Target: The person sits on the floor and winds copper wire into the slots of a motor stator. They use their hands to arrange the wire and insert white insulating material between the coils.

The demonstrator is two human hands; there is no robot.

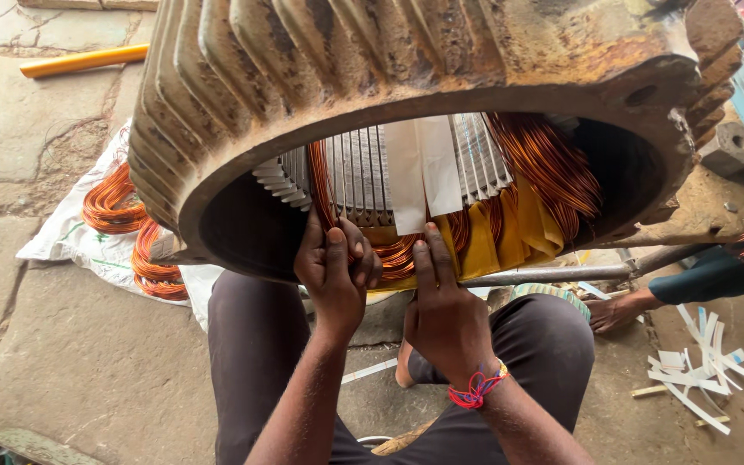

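Left of the rusty ribbed motor housing [406, 60], orange copper coils [118, 207] lie. Inside its mouth, your left hand [333, 271] pinches the copper winding [393, 254]; your right hand [441, 301] presses flat fingers beside white insulation paper strips [424, 172].

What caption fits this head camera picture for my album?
Both hands, left hand and right hand, press copper wire inside a rusty motor housing.

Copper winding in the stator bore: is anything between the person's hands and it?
Nothing visible. The left hand already grips the copper winding at the stator housing opening, and the right hand has its fingers pressed against it, below the white insulation strips.
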